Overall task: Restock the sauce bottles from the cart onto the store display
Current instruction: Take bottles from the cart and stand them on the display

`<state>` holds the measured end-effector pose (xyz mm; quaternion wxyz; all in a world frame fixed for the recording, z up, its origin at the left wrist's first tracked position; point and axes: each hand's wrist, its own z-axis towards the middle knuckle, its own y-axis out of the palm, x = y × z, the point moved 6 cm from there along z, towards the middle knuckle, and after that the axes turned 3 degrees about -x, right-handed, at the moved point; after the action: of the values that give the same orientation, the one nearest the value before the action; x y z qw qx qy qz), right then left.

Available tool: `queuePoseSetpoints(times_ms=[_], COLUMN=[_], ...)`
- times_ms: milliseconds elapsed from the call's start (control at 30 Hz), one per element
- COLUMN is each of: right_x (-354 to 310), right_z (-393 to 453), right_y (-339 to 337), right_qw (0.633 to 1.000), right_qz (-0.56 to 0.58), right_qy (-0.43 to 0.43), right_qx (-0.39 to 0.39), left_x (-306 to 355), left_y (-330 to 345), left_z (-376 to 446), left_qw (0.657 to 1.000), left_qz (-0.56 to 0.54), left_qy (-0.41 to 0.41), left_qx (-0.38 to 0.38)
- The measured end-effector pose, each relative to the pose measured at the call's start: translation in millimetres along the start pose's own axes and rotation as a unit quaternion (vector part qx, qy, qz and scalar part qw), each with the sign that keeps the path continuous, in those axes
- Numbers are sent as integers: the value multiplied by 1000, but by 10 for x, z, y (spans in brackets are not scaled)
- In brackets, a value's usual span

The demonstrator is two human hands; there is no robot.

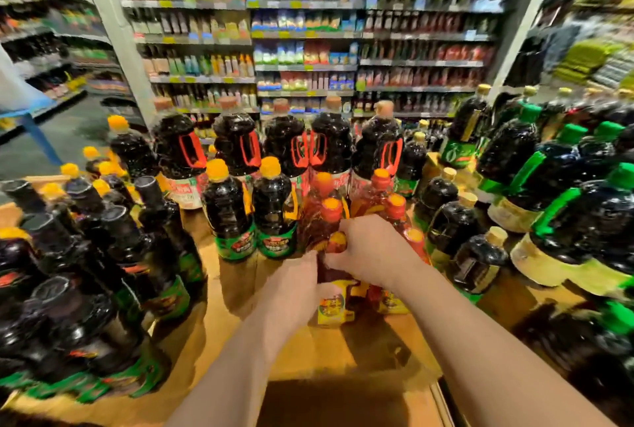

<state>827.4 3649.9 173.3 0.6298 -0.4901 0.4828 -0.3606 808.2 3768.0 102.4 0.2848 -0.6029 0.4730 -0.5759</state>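
A small red-orange sauce bottle (334, 303) with a yellow label stands on the wooden display top (302, 354), in front of a cluster of similar red-capped bottles (377, 200). My left hand (291, 286) grips its left side. My right hand (370, 248) curls over its neck and top from the right. The bottle's cap is hidden under my fingers. The picture is blurred by motion.
Dark orange-capped bottles (226, 210) stand just behind, big red-handled jugs (240, 145) further back. Black-topped bottles (113, 255) crowd the left, green-handled jugs (549, 186) the right. Store shelves (308, 66) fill the background. Bare wood shows around my forearms.
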Motion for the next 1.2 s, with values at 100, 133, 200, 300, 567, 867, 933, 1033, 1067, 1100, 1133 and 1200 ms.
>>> queuePoseSetpoints(times_ms=[100,133,200,300,567,867,933,1033,1067,1100,1133,1200], right_x=[39,37,26,7,-147,-178,-214,-293,-339,-401,-490,-696], right_z=[12,11,16,12,-305,-730,-790,-898,-960,-1038,-1136,-1373], right_y=[-2,-10,-10,10,-273,98,221,421,488,540,586,634], right_qw=[1000,1000,1000,1000,998,978,967,949,939,929,918,893], right_qz=[1,0,-1,1,-31,-33,-35,-40,-47,-40,-30,-26], right_qy=[19,21,23,25,5,-189,-235,-266,-281,-304,-333,-377], right_qx=[-4,-3,-4,-18,55,-83,-95,-164,-191,-207,-216,-245], left_x=[35,42,45,16,-48,150,178,172,150,120,98,43], left_y=[-1,-4,-22,7,50,34,125,322,393,453,491,549], left_z=[41,46,54,49,-128,-651,-788,-1049,-1161,-1296,-1458,-1827], left_qw=[1000,1000,1000,999,995,984,977,967,964,960,955,938], left_qz=[-10,-9,-8,-23,-73,3,-1,-24,-30,-30,-21,2], left_qy=[15,18,19,14,-28,-139,-173,-227,-239,-254,-276,-331], left_qx=[7,11,16,19,60,113,124,110,108,110,108,103])
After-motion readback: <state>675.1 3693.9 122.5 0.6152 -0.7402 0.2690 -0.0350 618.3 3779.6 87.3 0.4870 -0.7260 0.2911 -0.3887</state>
